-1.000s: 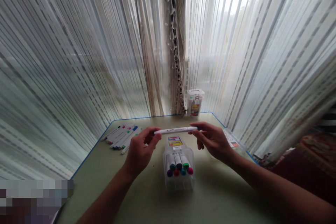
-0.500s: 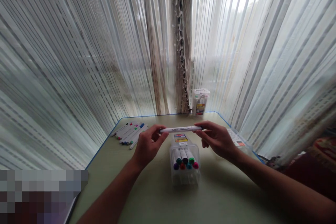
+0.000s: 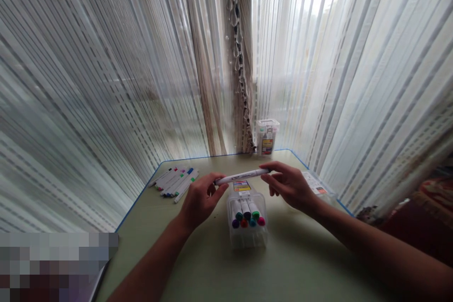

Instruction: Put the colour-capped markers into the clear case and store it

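Observation:
A white marker (image 3: pixel 242 176) is held crosswise in the air between both hands, its right end a little higher. My left hand (image 3: pixel 203 198) pinches the left end, and my right hand (image 3: pixel 288 184) grips the dark right end between thumb and fingers. Just below and nearer to me lies a clear plastic case (image 3: pixel 247 240) with its lid open. Several white markers (image 3: pixel 247 208) rest inside in two rows, their coloured ends facing me. A yellow label (image 3: pixel 242 186) shows on the far part of the case.
Several loose markers (image 3: pixel 175 181) lie in a pile at the table's far left. A second clear case (image 3: pixel 267 138) stands upright at the back edge, before the curtain (image 3: pixel 159 80). Clear packaging with a printed sheet (image 3: pixel 314 184) lies beyond my right hand.
The marker has tilted, its left end sinking slightly and its right end rising a little. Both hands keep their hold. The view has shifted slightly.

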Demonstrator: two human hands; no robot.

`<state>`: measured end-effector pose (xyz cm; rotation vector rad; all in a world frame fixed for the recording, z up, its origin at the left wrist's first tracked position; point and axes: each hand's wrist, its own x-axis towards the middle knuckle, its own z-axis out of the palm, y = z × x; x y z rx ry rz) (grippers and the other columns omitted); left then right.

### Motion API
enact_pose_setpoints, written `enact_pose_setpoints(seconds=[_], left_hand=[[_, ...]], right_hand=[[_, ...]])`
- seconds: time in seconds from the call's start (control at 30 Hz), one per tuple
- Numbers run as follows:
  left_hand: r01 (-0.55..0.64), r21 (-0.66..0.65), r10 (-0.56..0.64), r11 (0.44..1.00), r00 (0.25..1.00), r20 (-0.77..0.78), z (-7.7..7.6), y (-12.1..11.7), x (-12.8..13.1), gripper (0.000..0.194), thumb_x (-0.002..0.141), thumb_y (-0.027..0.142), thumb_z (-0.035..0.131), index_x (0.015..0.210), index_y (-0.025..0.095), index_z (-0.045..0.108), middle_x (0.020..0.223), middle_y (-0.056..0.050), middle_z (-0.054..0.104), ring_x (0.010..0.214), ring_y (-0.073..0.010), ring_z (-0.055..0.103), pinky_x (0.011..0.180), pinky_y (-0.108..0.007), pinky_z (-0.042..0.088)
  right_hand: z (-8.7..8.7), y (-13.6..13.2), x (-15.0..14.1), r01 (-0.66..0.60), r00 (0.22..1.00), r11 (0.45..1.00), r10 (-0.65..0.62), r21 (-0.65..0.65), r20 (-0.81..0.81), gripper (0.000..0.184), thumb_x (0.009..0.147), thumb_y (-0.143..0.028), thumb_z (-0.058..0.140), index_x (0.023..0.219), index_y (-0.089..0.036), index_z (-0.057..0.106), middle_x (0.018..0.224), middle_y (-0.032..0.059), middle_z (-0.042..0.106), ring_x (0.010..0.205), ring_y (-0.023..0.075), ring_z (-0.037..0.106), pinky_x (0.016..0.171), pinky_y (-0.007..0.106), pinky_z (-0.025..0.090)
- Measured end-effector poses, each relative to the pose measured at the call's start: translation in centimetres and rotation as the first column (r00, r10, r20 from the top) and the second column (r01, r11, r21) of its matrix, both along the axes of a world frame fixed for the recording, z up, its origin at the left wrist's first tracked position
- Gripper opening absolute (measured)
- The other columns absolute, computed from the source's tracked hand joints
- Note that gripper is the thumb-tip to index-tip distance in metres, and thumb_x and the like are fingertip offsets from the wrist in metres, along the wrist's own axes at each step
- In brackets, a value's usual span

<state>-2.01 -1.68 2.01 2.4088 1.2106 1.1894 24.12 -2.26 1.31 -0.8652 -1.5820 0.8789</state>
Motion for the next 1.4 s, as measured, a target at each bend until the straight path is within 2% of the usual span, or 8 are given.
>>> enact_pose_setpoints(seconds=[0.27, 0.53, 0.8, 1.07, 1.4], left_hand=[[0.012, 0.007, -0.012, 1.000, 1.000, 0.015, 0.2, -0.1, 0.2, 0.021, 0.089, 0.031, 0.058, 0.100, 0.015, 0.067, 0.079, -0.001, 0.065, 0.058, -0.0092, 0.051, 0.060, -0.023, 0.043], [-0.008, -0.128, 0.025, 0.992, 0.991, 0.130, 0.2, -0.6, 1.1, 0.023, 0.086, 0.036, 0.060, 0.090, 0.015, 0.067, 0.074, -0.003, 0.065, 0.059, -0.0115, 0.053, 0.054, -0.022, 0.043], [0.018, -0.152, 0.006, 0.988, 0.987, 0.158, 0.1, -0.6, 1.2, 0.024, 0.085, 0.037, 0.060, 0.089, 0.015, 0.067, 0.075, -0.004, 0.066, 0.059, -0.0119, 0.054, 0.054, -0.023, 0.044], [0.017, -0.127, 0.000, 0.992, 0.991, 0.134, 0.1, -0.5, 1.2, 0.022, 0.087, 0.036, 0.058, 0.091, 0.015, 0.067, 0.077, -0.004, 0.066, 0.059, -0.0120, 0.053, 0.054, -0.024, 0.043], [0.011, -0.064, -0.003, 0.998, 0.992, 0.126, -0.1, -0.8, 1.6, 0.019, 0.088, 0.032, 0.058, 0.089, 0.015, 0.067, 0.075, -0.002, 0.064, 0.061, -0.0101, 0.050, 0.059, -0.023, 0.042]], right_hand=[[-0.1, 0.0, 0.2, -0.007, 0.999, 1.000, 0.007, -0.007, 0.040, 0.027, 0.085, -0.033, 0.068, 0.104, -0.014, 0.065, 0.061, -0.0013, 0.061, 0.046, 0.0106, 0.057, 0.042, 0.022, 0.047], [-0.4, -0.1, 0.0, -0.002, 0.999, 0.998, 0.004, -0.065, 0.033, 0.027, 0.081, -0.036, 0.073, 0.096, -0.015, 0.065, 0.062, -0.0020, 0.060, 0.046, 0.0103, 0.057, 0.040, 0.021, 0.045], [-0.1, -0.1, -0.4, 0.012, 0.999, 0.991, -0.006, -0.130, 0.048, 0.032, 0.076, -0.043, 0.076, 0.086, -0.015, 0.062, 0.063, -0.0023, 0.059, 0.044, 0.0076, 0.052, 0.038, 0.020, 0.041], [0.0, -0.1, -0.6, -0.002, 0.999, 0.986, 0.008, -0.165, 0.032, 0.033, 0.077, -0.044, 0.075, 0.085, -0.017, 0.059, 0.065, -0.0019, 0.059, 0.046, 0.0089, 0.053, 0.039, 0.021, 0.040], [0.2, -0.3, -0.2, 0.037, 0.997, 0.996, -0.032, -0.082, 0.068, 0.034, 0.072, -0.044, 0.079, 0.083, -0.017, 0.062, 0.058, -0.0005, 0.059, 0.043, 0.0116, 0.054, 0.039, 0.023, 0.044]])
